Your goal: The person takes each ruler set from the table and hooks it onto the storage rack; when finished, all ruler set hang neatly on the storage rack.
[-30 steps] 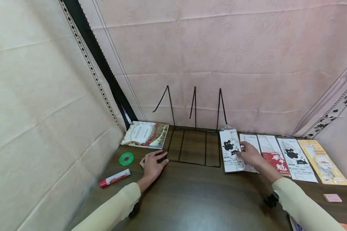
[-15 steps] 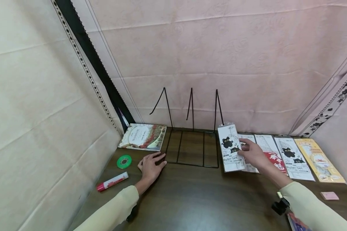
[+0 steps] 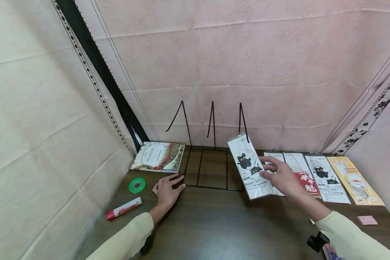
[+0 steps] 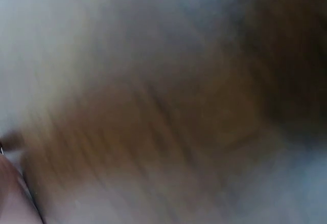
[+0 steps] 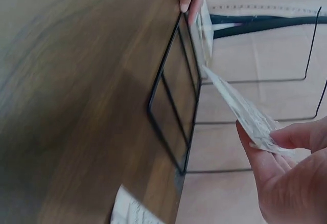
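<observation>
In the head view, my right hand pinches the right edge of a ruler set package, white with black cartoon cats, between thumb and fingers. The package leans to the left. The tip of the right hook on a black wire display rack crosses in front of its top edge. From the right wrist view, the package shows nearly edge-on, thumb on one face and fingers behind. My left hand rests at the rack's front left corner, fingers extended against the wire. The left wrist view is badly blurred.
To the right lie several flat packages, including another ruler set and a yellow one, beside a pink block. On the left are a booklet, a green disc and a glue stick. Cloth walls enclose the table.
My right hand has raised the ruler set package from beside the rack and carried it left to the right hook, tilting it. The left hand stays at the rack's corner.
</observation>
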`<action>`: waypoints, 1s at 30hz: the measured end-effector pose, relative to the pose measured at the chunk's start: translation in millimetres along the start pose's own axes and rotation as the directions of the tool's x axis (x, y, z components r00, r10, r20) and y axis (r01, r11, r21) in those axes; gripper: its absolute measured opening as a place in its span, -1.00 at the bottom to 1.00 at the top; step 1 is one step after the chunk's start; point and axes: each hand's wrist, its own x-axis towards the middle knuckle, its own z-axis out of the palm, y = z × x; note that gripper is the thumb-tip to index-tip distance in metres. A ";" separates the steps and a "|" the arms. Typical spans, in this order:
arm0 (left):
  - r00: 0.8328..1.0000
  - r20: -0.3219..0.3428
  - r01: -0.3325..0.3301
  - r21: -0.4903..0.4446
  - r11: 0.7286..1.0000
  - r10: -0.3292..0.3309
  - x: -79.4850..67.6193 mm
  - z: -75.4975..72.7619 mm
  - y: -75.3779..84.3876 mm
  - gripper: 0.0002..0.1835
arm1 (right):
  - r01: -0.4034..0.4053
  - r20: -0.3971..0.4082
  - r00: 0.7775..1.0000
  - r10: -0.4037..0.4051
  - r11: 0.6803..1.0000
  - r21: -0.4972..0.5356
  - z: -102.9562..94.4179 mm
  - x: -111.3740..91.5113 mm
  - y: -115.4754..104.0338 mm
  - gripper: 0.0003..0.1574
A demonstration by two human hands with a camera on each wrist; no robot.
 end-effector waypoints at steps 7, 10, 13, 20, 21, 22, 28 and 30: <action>1.000 -0.012 -0.005 -0.005 1.000 0.005 -1.7 1.8 0.6 -0.60 | 0.149 -0.019 0.988 -0.151 0.985 -0.081 13.3 -1.5 -19.4 -0.40; 1.000 -0.011 -0.009 -0.002 1.000 0.009 -3.8 2.3 1.3 -0.61 | 0.211 -0.041 0.975 -0.217 0.970 -0.125 19.0 -2.6 -25.6 -0.41; 1.000 -0.014 -0.006 -0.004 1.000 0.006 -4.7 2.3 0.8 -0.61 | 0.246 -0.056 0.966 -0.254 0.962 -0.114 27.4 -1.1 -32.0 -0.41; 1.000 -0.018 -0.013 -0.001 1.000 0.012 -2.5 1.3 0.0 -0.61 | 0.316 -0.078 0.943 -0.324 0.943 -0.102 53.8 7.3 -49.2 -0.41; 1.000 -0.017 -0.016 0.001 1.000 0.016 -1.8 1.4 -0.1 -0.61 | 0.324 -0.080 0.940 -0.333 0.940 -0.104 57.6 8.2 -51.4 -0.40; 1.000 -0.016 -0.016 0.002 1.000 0.016 -1.2 1.4 -0.1 -0.61 | 0.333 -0.081 0.936 -0.342 0.937 -0.103 61.3 8.8 -53.7 -0.40; 1.000 -0.019 -0.013 0.002 1.000 0.013 0.2 1.3 -0.8 -0.61 | 0.402 -0.117 0.901 -0.417 0.906 -0.133 81.3 8.6 -65.8 -0.36; 1.000 -0.019 -0.014 0.000 1.000 0.014 -0.4 0.8 -1.2 -0.61 | 0.428 -0.131 0.884 -0.448 0.890 -0.157 87.6 7.2 -69.4 -0.34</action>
